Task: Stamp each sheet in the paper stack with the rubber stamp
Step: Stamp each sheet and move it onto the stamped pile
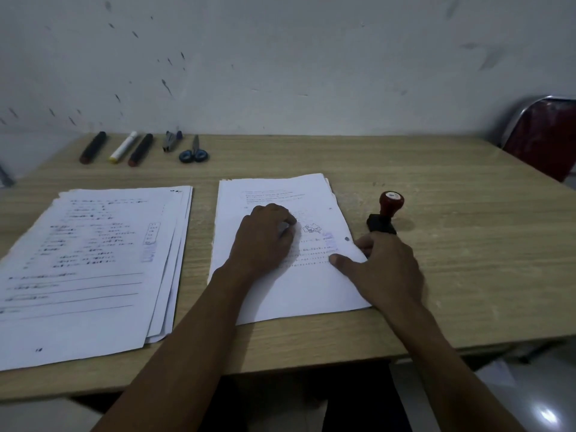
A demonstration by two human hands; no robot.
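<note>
The right hand (386, 269) lies at the right edge of the paper stack (280, 294), thumb flat on the top sheet (311, 288) and the other fingers curled at the margin, seemingly pinching that edge to lift it, though the grip itself is partly hidden. The left hand (265, 235) rests knuckles-up on the middle of the same sheet with fingers curled under, pressing the paper down and holding nothing that I can see. Just beyond the right hand, the rubber stamp (386, 213) stands on the table on its black base, red knob tilted toward the wall, free of both hands. The top sheet already carries a bluish stamp mark (329, 240) near its right margin, so this page looks done and ready to be moved across. To the left, a second pile (93, 269), fanned and untidy, shows a similar blue mark on its top page, which suggests these are finished sheets; how many remain under the hands cannot be judged. The surface is a pale wood-grain table (452, 275). Along its far edge lie three markers (120, 148), a stapler (170, 141) and blue-handled scissors (194, 152). Behind is a scuffed white wall (311, 73), and a red chair (545, 135) stands at the right.
</note>
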